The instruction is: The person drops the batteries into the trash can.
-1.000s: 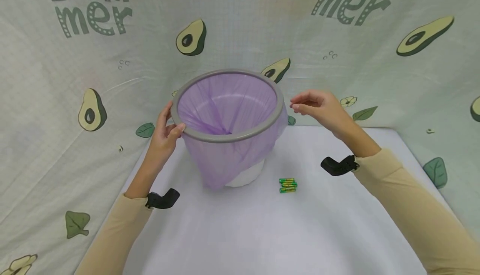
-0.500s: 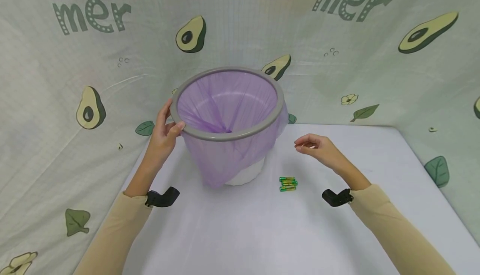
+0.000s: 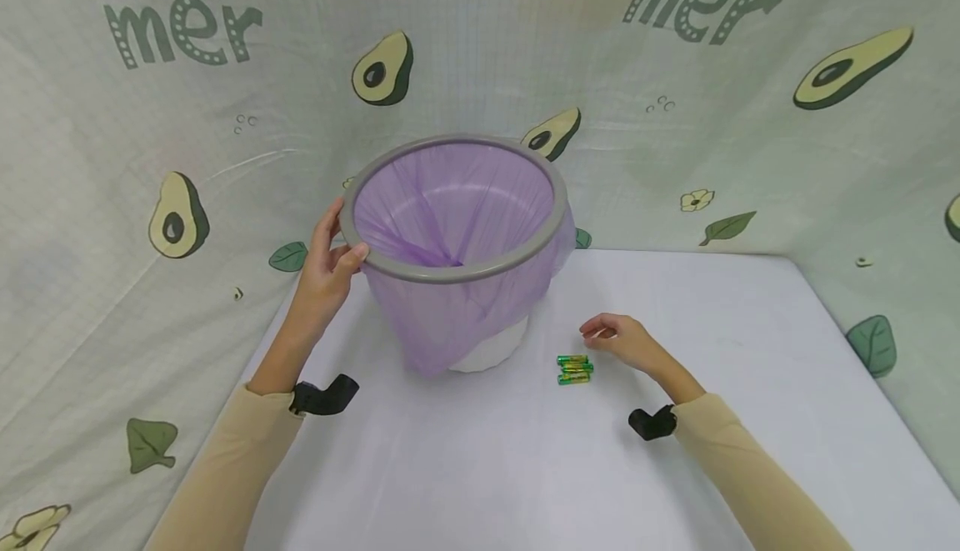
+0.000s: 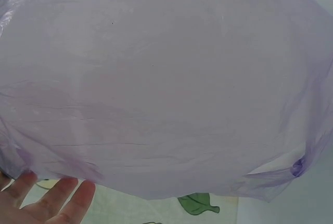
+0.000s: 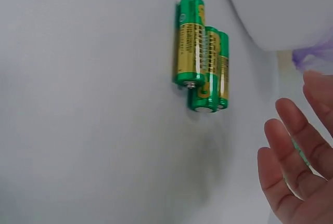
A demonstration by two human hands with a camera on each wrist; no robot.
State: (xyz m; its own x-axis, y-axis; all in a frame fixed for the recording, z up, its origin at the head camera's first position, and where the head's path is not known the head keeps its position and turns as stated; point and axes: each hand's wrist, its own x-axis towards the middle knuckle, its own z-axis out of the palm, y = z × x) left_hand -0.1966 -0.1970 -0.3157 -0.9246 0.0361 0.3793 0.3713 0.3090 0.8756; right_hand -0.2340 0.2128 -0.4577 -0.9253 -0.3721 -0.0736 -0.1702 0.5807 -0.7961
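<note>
A wastebasket stands on the table with a grey rim [image 3: 457, 274] and a thin purple bin bag [image 3: 465, 318] folded over its outside. My left hand [image 3: 322, 284] grips the rim at its left side, thumb on top and fingers outside under the bag. Just right of the bin lie three green and gold batteries [image 3: 574, 369], side by side; the right wrist view shows these batteries [image 5: 200, 55] touching each other. My right hand [image 3: 621, 343] hovers beyond and right of them, fingers loosely bent with nothing between them, apart from the batteries.
A white cloth covers the table [image 3: 465, 468]. The bin's white base [image 3: 497, 351] shows below the bag. Behind and at both sides hangs a pale curtain [image 3: 465, 42] printed with avocados, leaves and lettering. A black wrist camera [image 3: 652, 423] sits on my right sleeve.
My right hand has come down from beside the bin's rim to near the batteries. My left hand stays on the rim; bin and batteries stay in place.
</note>
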